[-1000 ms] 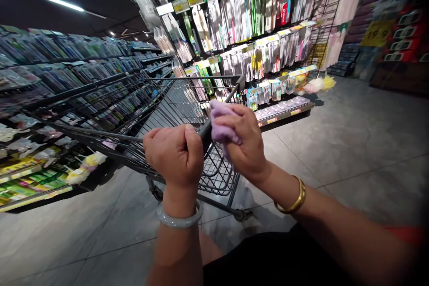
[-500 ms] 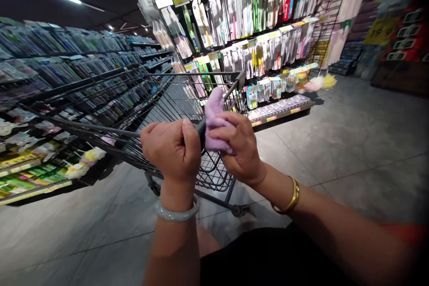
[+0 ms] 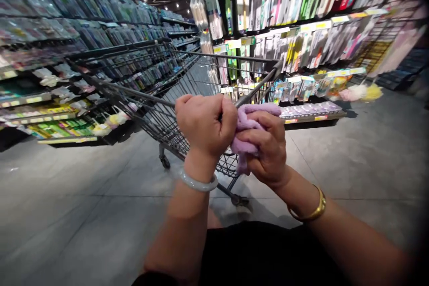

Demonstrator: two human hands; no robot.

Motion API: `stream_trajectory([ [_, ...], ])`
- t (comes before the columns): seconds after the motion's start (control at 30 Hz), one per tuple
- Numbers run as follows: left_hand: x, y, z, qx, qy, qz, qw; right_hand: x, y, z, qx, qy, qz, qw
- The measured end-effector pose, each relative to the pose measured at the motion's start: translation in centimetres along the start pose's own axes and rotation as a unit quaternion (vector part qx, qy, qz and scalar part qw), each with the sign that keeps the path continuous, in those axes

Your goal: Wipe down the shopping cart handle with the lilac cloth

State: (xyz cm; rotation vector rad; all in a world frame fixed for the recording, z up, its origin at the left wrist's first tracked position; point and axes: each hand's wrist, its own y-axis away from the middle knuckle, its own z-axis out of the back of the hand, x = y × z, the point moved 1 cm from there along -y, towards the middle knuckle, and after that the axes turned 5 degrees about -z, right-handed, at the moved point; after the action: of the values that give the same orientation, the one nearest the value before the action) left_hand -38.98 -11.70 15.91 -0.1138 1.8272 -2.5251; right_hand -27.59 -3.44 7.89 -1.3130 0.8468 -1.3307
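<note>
Left hand point(image 3: 205, 124) fisted tight on dark cart handle point(image 3: 258, 89), pale smooth bangle at wrist. Right hand point(image 3: 266, 149) just beside it, touching, clamped on soft crumpled lilac cloth point(image 3: 250, 127) pressed against the handle. Beyond hands: black wire-mesh shopping cart point(image 3: 150, 85), basket tilted in view. Open room right of hands and below. Smooth grey tiled floor point(image 3: 351, 152). Packed shelves point(image 3: 301, 31) left and ahead.

The right hand point(image 3: 268, 149) has slid the purple cloth point(image 3: 250, 132) toward the left hand point(image 3: 206, 123).

Wire cart point(image 3: 150, 94) ahead; open floor point(image 3: 351, 161) right
</note>
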Motion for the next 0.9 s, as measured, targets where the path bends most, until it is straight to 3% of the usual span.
stream_trajectory([
  [0.17, 0.2, 0.2, 0.0, -0.002, 0.005, 0.007, 1.000, -3.1, 1.4, -0.7, -0.053, 0.027, -0.087, 0.994],
  [0.23, 0.2, 0.3, 0.0, -0.004, 0.004, 0.008, 1.000, -3.0, 1.3, -0.8, -0.064, 0.025, -0.110, 0.992],
  [0.37, 0.2, 0.3, 0.1, -0.004, 0.008, 0.016, 1.000, -0.7, 0.8, -0.9, -0.045, 0.014, -0.057, 0.997],
  [0.43, 0.2, 0.4, 0.1, 0.000, 0.022, 0.025, 0.999, -0.7, 0.9, -1.0, -0.036, 0.017, -0.031, 0.999],
  [0.63, 0.6, 0.6, 0.2, 0.004, 0.014, 0.022, 1.000, -3.0, 1.3, -1.3, -0.072, 0.035, -0.136, 0.987],
  [0.8, 0.9, 0.7, 0.2, 0.015, 0.007, 0.034, 0.999, -0.5, 1.2, -1.5, -0.035, 0.014, -0.054, 0.998],
  [0.9, 1.1, 0.8, 0.2, 0.019, 0.011, 0.041, 0.999, -2.0, 1.8, -1.5, -0.026, 0.022, -0.065, 0.997],
])
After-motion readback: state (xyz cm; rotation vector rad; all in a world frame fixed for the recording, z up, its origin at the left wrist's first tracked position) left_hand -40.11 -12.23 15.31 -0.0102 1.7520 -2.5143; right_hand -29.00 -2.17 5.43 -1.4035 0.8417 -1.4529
